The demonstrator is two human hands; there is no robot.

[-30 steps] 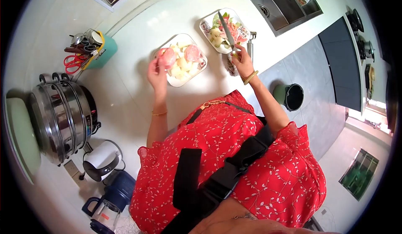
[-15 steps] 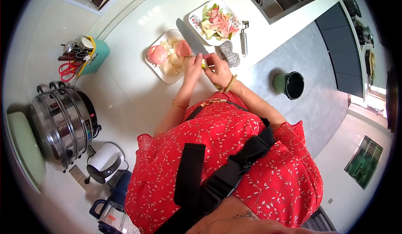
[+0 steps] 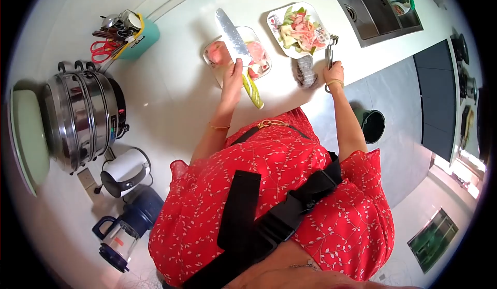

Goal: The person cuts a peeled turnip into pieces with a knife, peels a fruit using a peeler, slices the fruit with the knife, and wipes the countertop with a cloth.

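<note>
A kitchen knife (image 3: 232, 35) with a green handle is gripped by my left hand (image 3: 232, 84) near where blade and handle meet. Its blade points away over a white tray (image 3: 264, 70) of pink, peeled fruit and pale chunks, partly hiding them. To the right, my right hand (image 3: 334, 73) is closed around the lower end of a metal peeler (image 3: 330, 55) at the counter's front edge. Just left of that hand lies a grey bundled cloth-like item (image 3: 306, 72). Behind it sits a white plate (image 3: 274, 26) heaped with pink and green peelings.
A metal sink (image 3: 365, 17) is at the back right. On the left stand a teal utensil holder (image 3: 146, 39), a steel steamer (image 3: 77, 115), a white kettle (image 3: 127, 172) and a blue-lidded blender (image 3: 140, 211). Below the counter is a dark bin (image 3: 373, 127).
My right hand has left the knife and moved right onto the peeler. The knife stays in my left hand, its green handle now exposed. The view has shifted.
</note>
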